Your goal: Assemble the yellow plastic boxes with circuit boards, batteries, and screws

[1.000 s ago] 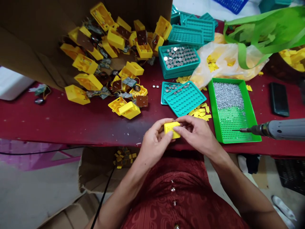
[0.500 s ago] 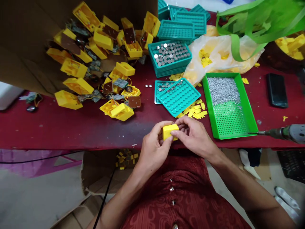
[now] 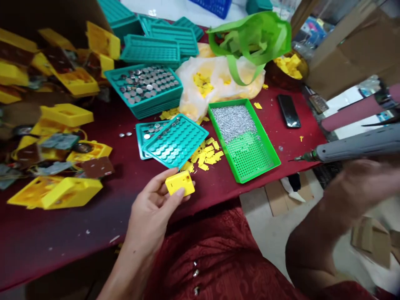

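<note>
A yellow plastic case (image 3: pixel 180 184), earlier held in both hands, is now held by the left hand (image 3: pixel 150 212) alone. The right hand (image 3: pixel 362 187) is moved well away to the right, blurred, just below an electric screwdriver (image 3: pixel 359 146). The view is swung left across the desk (image 3: pixel 62 233), and a cardboard carton (image 3: pixel 346 50) is brought into frame.

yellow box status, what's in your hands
Left hand holding yellow plastic box. Right hand blurred at electric screwdriver, grip unclear. Teal tray just beyond box.
</note>
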A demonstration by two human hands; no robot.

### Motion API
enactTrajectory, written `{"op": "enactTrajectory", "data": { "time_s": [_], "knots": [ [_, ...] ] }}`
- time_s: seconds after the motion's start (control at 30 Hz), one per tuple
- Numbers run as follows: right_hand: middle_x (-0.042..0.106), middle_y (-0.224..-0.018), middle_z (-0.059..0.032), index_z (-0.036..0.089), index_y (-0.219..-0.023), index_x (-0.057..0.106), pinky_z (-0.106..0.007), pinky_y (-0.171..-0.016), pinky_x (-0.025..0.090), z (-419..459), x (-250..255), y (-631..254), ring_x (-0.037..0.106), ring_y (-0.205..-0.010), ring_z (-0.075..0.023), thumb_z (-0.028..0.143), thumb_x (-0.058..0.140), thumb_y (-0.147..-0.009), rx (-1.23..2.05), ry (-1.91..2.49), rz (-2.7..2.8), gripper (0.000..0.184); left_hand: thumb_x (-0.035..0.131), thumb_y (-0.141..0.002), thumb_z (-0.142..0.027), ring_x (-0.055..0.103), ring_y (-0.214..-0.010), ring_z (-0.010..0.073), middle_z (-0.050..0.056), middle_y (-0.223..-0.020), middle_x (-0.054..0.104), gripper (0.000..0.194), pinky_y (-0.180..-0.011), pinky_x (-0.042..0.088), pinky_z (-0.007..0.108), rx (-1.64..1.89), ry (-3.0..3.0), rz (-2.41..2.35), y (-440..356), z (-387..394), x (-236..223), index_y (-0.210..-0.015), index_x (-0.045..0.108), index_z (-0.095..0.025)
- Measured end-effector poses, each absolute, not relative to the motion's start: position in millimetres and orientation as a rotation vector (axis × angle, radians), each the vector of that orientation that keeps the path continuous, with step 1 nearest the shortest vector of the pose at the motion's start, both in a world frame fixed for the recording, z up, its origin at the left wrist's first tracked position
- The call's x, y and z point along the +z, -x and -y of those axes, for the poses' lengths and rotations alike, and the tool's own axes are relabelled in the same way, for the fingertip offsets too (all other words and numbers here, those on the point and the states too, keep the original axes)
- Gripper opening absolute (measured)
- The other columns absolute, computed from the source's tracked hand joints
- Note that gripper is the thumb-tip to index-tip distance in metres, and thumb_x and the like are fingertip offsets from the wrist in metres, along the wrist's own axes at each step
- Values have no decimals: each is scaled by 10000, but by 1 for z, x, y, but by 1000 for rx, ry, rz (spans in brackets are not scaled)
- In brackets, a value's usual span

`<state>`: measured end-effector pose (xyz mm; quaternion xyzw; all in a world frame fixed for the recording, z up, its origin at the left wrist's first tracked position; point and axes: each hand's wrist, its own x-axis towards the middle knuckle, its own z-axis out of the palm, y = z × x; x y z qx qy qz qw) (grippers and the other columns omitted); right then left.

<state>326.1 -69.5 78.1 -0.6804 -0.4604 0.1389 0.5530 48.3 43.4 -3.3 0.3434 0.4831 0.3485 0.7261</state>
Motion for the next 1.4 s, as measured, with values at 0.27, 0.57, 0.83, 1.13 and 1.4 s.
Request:
{"op": "enactTrajectory", "data": {
  "time_s": [0.27,0.57,0.83,1.13,1.4],
  "knots": [
    [600,-694,20,340,-1067,695,-306,-491,498,5,61,-338,576,-531,-152,439,675,-833,154,1096,1114,255,899,-623,-252,737,-840,165,36,-978,777,544,-684,626,208,691,-745,-1098,-63,-37,0,-1115,675,-193],
    [523,-696,39,314,-1030,548,-292,-522,459,-29,49,-299,511,-524,-130,462,668,-837,266,1071,1060,271,867,-660,-255,713,-818,142,22,-981,766,470,-673,607,187,680,-739,-1128,-77,-33,12,-1093,691,-207],
    [442,-689,35,354,-1051,442,-331,-506,449,-36,9,-286,493,-517,-165,708,619,-779,136,1234,952,481,864,-673,-249,714,-817,145,27,-994,761,471,-660,616,192,645,-742,-1106,-77,-37,5,-1112,696,-213],
    [516,-776,-26,344,-1226,315,-388,-570,495,-29,8,-285,582,-607,-222,763,234,-891,71,1704,1079,543,859,-680,-231,733,-809,158,26,-1005,763,434,-663,619,199,641,-727,-1091,-75,-41,4,-1087,707,-232],
    [509,-752,-7,343,-1185,339,-366,-528,478,-31,6,-286,533,-563,-201,720,349,-896,81,1569,1075,476,859,-683,-234,719,-802,145,23,-982,756,429,-660,618,191,649,-721,-1106,-74,-41,4,-1087,712,-227]
  ]
}}
